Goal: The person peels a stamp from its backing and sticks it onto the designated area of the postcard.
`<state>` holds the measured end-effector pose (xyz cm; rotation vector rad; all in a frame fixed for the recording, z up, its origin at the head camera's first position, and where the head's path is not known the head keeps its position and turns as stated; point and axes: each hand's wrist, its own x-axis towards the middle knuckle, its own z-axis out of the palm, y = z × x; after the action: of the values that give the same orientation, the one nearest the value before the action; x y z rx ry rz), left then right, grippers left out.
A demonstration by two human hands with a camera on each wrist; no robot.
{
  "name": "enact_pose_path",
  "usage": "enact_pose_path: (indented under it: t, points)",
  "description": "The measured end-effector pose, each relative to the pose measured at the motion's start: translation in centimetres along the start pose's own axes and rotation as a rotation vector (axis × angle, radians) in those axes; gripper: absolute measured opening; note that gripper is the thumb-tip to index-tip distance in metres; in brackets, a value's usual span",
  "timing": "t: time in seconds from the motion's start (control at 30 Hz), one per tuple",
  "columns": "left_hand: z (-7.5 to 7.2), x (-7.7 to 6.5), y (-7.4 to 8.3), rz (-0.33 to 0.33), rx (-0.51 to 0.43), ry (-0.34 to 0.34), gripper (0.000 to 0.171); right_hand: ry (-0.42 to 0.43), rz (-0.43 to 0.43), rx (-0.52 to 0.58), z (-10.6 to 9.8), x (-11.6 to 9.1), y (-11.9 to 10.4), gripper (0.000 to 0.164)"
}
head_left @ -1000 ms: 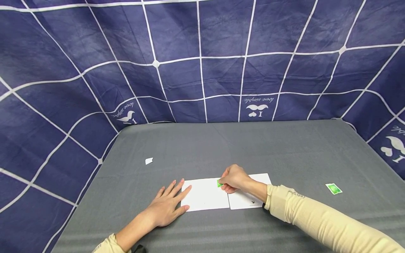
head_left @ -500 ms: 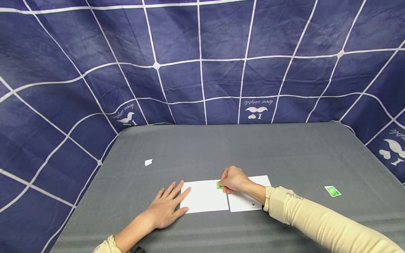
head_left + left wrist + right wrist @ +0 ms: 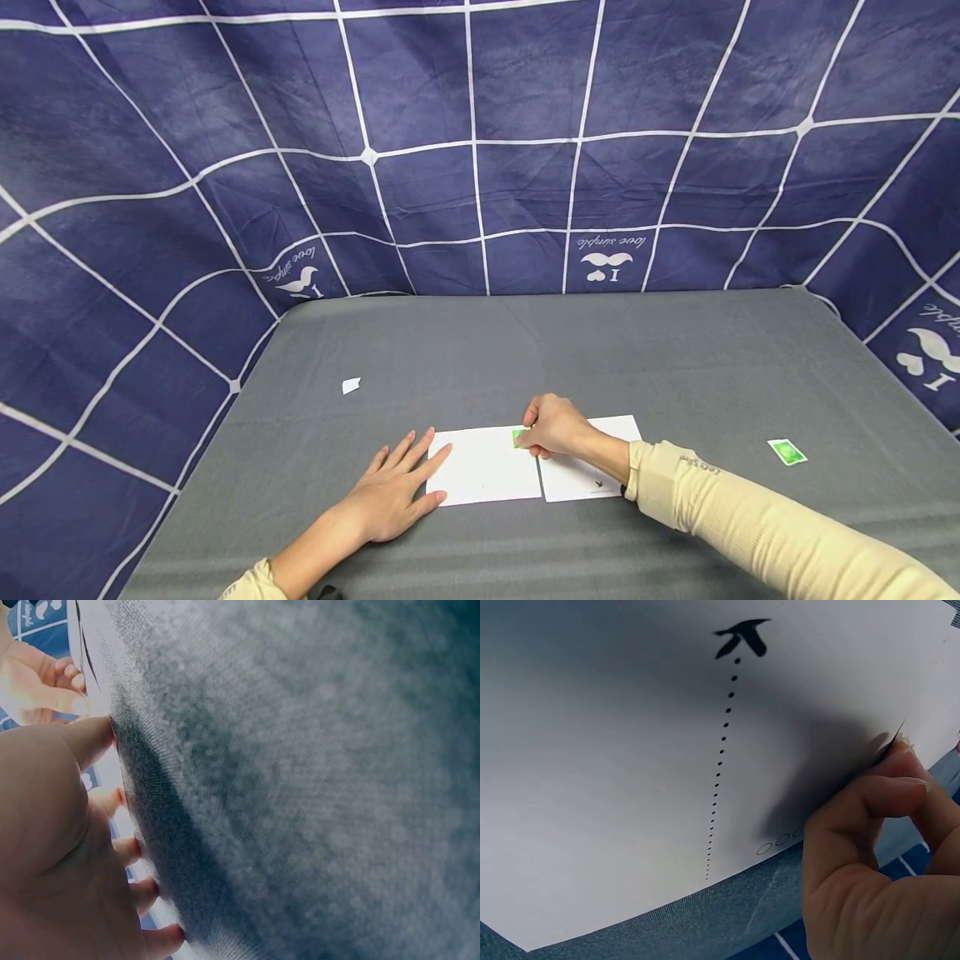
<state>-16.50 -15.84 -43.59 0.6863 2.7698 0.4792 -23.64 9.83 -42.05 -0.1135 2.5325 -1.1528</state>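
Observation:
Two white postcards lie side by side on the grey cloth: a left postcard (image 3: 480, 477) and a right postcard (image 3: 617, 429), which bears a small printed bird (image 3: 742, 631) and a dotted line. At the left postcard's far right corner is a small green stamp-like sticker (image 3: 517, 436). My right hand (image 3: 557, 423) pinches its right edge with curled fingers; the fingertips hide part of it. In the right wrist view a thin dark sliver stands at those fingertips. My left hand (image 3: 393, 496) lies with fingers spread, thumb and forefinger touching the left postcard's left side.
Far to the right lies another green sticker (image 3: 787, 452) with a white border. A small white paper scrap (image 3: 351, 386) is at the left, farther back. A blue curtain (image 3: 525, 183) with white lines closes off the table's back and sides.
My right fingertips have shifted very slightly on the green sticker, which stays at the same corner. My left hand keeps its place. The whole head view has tilted a little.

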Motion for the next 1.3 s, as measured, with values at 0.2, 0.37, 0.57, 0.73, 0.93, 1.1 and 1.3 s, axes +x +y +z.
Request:
enact_pose_path:
  t: [0.2,0.37,0.57,0.73,0.93,1.1,1.3]
  points:
    - [0.0,0.0,0.0,0.003,0.0,-0.001,0.06,-0.004,-0.012,-0.02,-0.1,-0.1,0.0,0.023]
    - [0.0,0.0,0.0,0.007,-0.001,0.0,0.06,0.012,-0.001,-0.089,-0.2,-0.4,-0.2,0.024]
    - [0.0,0.1,0.0,0.001,0.001,-0.007,0.06,0.04,-0.005,-0.271,-0.5,-0.5,-0.4,0.029]
    - [-0.2,0.2,0.2,-0.008,0.002,-0.018,0.06,0.041,0.002,-0.347,-0.8,-0.3,-0.2,0.037]
    - [-0.1,0.3,0.2,-0.01,0.003,-0.018,0.06,0.01,0.038,-0.456,-1.3,0.1,0.2,0.051]
    - [-0.2,0.3,0.1,-0.013,0.002,-0.025,0.06,-0.016,0.059,-0.482,-1.5,0.1,0.1,0.058]
    - [-0.3,0.3,0.2,-0.024,-0.013,-0.039,0.061,-0.03,0.059,-0.508,-1.6,0.2,0.0,0.06]
